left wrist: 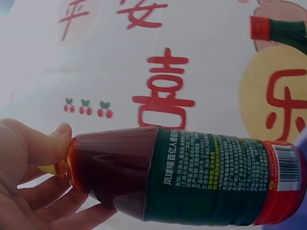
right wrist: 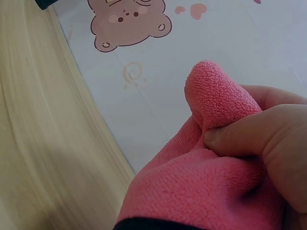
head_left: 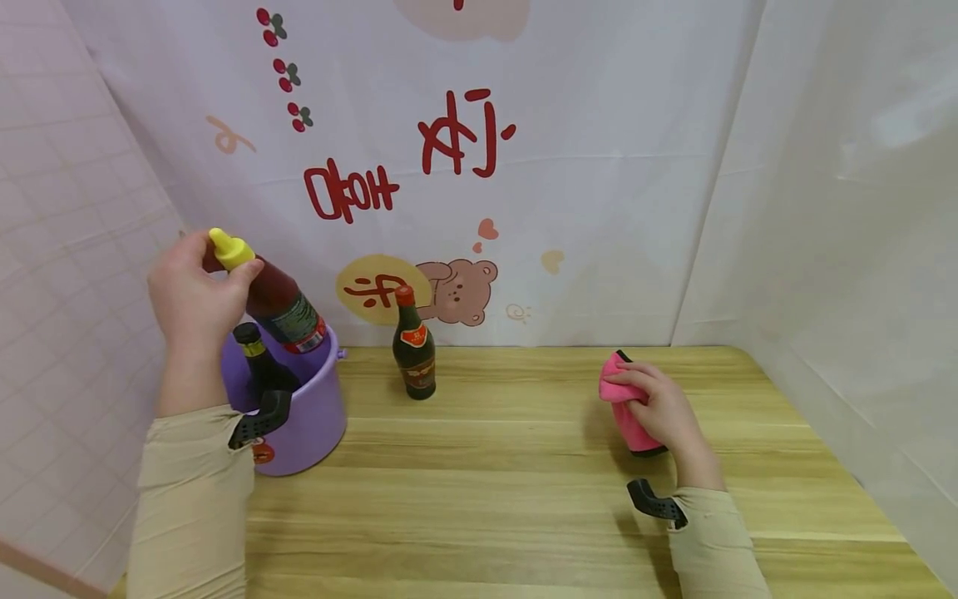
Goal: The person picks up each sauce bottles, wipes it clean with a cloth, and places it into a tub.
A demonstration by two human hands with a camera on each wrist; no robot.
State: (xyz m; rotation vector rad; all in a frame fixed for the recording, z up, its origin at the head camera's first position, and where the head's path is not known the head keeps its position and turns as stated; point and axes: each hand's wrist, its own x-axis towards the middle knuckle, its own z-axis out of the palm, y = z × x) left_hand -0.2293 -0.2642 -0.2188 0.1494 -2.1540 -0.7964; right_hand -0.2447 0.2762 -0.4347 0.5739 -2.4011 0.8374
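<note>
My left hand [head_left: 196, 291] pinches a sauce bottle [head_left: 279, 304] by its neck, just under the yellow pointed cap [head_left: 234, 251]. The bottle has dark red contents and a green and red label [left wrist: 211, 177]; it tilts, its base over the purple bucket [head_left: 314, 433]. Inside the bucket leans a dark bottle [head_left: 262, 362] with a black cap. My right hand [head_left: 666, 408] grips a pink cloth [head_left: 629, 416] with black edging, bunched between thumb and fingers; in the right wrist view the thumb presses into the fuzzy cloth [right wrist: 192, 187].
A dark green bottle [head_left: 416, 353] with a red cap stands upright on the wooden table [head_left: 486, 499], right of the bucket. A white printed sheet [head_left: 599, 166] hangs behind the table, with further pale sheets at both sides.
</note>
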